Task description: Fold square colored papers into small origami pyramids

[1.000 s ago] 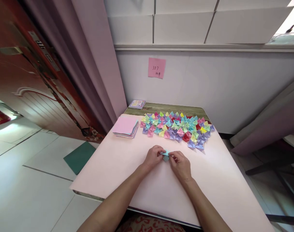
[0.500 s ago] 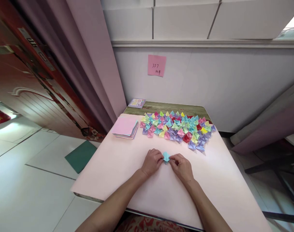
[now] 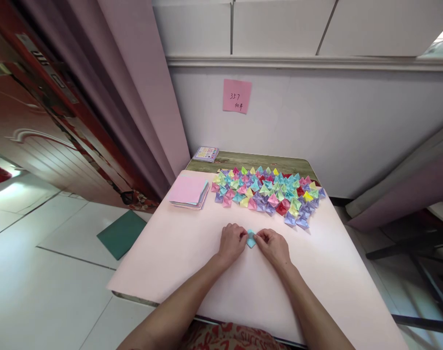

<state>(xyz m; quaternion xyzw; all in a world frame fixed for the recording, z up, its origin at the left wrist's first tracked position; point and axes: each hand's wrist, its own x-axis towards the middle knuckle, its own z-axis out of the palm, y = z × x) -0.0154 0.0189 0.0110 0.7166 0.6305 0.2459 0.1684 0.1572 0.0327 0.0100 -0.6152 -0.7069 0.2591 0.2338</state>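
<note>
Between my two hands is a small light-blue folded paper (image 3: 251, 240), low over the pink table cover. My left hand (image 3: 233, 243) pinches its left corner, fingers closed. On the other side my right hand (image 3: 273, 247) grips the right corner between thumb and fingertips. The fingertips hide parts of the paper's edges. Beyond my hands, many folded paper pieces (image 3: 265, 192) in pink, blue, green, yellow, red and purple stand in close rows. To the left lies a stack of square paper sheets (image 3: 188, 190), a pink one on top.
The table wears a pale pink cover (image 3: 178, 257); its wood-patterned top (image 3: 258, 162) shows at the back. A small printed pack (image 3: 206, 154) lies at the far left corner. A pink note (image 3: 236, 96) hangs on the wall. A green sheet (image 3: 122, 234) is on the floor.
The light-blue paper has changed shape between my fingers: its lower point now shows more plainly and its upper part looks flatter. Both hands keep hold of it, with the fingers slightly shifted.
</note>
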